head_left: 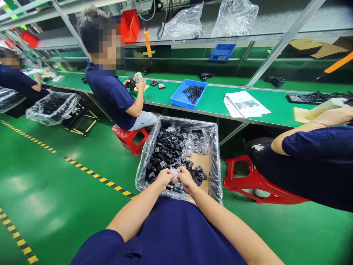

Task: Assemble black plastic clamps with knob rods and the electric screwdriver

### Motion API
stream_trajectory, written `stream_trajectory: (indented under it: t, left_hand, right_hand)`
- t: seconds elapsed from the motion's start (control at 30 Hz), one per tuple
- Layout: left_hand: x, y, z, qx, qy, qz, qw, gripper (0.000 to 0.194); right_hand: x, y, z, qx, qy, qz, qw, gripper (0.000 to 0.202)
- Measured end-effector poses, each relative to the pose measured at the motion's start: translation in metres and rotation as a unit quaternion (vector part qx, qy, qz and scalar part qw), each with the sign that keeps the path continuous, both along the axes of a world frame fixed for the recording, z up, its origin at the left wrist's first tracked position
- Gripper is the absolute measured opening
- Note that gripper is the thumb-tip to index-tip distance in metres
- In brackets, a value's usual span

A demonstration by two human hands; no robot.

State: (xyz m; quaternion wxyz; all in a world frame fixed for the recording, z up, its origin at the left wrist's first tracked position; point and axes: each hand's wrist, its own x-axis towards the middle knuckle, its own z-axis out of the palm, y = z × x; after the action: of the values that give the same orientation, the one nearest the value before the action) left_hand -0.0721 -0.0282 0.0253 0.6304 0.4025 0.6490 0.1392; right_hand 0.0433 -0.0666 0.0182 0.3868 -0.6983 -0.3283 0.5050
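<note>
Blue tray and papers on the green bench, orange screwdriver hanging above

A navy-blue shirt with short sleeves, bare forearms below.

Parts lie in the bin — behind it, on the bench, a tray left of papers.

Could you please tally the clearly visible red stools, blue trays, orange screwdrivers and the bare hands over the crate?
Red stools: 2
Blue trays: 2
Orange screwdrivers: 2
Hands over the crate: 2
Total: 8
</note>
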Motion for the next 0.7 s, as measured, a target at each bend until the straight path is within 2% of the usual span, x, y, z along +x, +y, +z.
stream_trajectory:
  t: [0.1,0.17,0.3,0.37,0.43,0.53,0.7]
  left_hand:
    - [-0.004,0.0,-0.008,0.053,0.07,0.02,0.996,0.027]
    - [-0.005,-0.002,-0.01,0.067,0.08,0.019,0.994,0.028]
    - [-0.008,-0.006,-0.004,0.008,-0.013,-0.035,0.999,0.057]
    - [-0.011,-0.007,0.003,-0.039,-0.076,-0.072,0.994,0.063]
    - [-0.015,-0.006,0.008,-0.07,-0.109,-0.096,0.987,0.063]
    - [-0.02,-0.007,0.008,-0.073,-0.1,-0.111,0.986,0.055]
    - [-0.021,-0.006,-0.007,0.016,0.054,-0.108,0.993,0.034]
  right_hand:
    - [-0.01,-0.002,0.005,0.008,0.033,0.033,0.999,0.025]
    - [-0.011,-0.003,0.006,0.011,0.029,0.031,0.999,0.023]
    - [-0.003,-0.003,0.005,0.008,0.015,-0.007,1.0,0.017]
    - [0.002,-0.003,0.004,0.003,0.022,-0.027,0.999,0.016]
    - [0.004,-0.004,0.005,-0.007,0.046,-0.032,0.998,0.017]
    - [-0.001,-0.008,0.008,-0.032,0.106,-0.014,0.994,0.018]
    - [-0.023,-0.015,0.007,-0.056,0.164,-0.015,0.985,0.019]
